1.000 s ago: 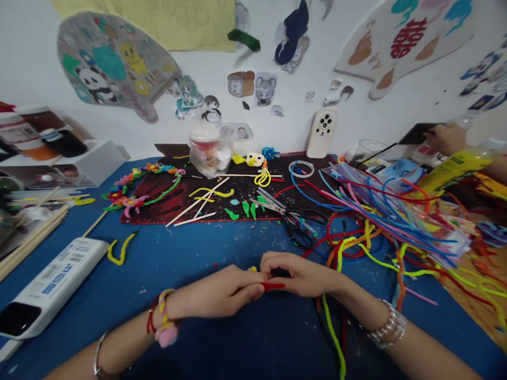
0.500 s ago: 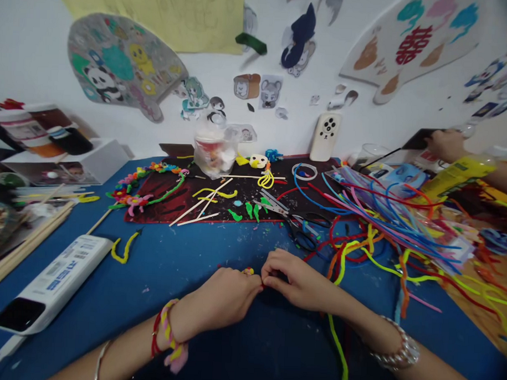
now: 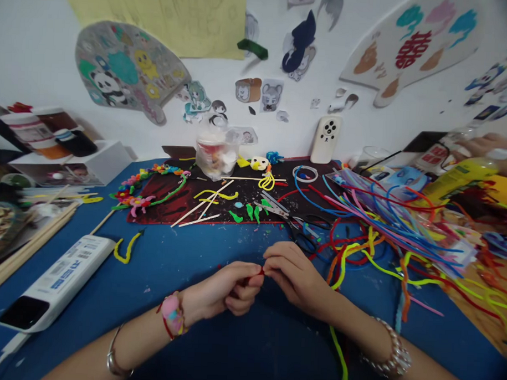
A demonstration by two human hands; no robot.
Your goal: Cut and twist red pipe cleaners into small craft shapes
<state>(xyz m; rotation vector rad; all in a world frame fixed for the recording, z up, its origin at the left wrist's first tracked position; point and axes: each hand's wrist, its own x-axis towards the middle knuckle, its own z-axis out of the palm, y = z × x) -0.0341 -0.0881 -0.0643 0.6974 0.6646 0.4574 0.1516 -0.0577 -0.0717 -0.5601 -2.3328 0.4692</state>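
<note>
Red pipe cleaner piece (image 3: 254, 274) sits pinched between my two hands, just above the blue desk (image 3: 159, 264). My left hand (image 3: 222, 288) is closed, thumb and forefinger gripping one end. My right hand (image 3: 294, 274) is closed on the other end. Black-handled scissors (image 3: 302, 237) lie just beyond my right hand. A loose pile of coloured pipe cleaners (image 3: 397, 228) spreads to the right.

The one view sits on the person's head and looks forward and down across the blue table (image 3: 159, 264), facing the wall (image 3: 42, 60) behind it. It is nearest the left hand (image 3: 223, 288) and right hand (image 3: 294, 274) (low in the middle), with the picture's edges bowed.
</note>
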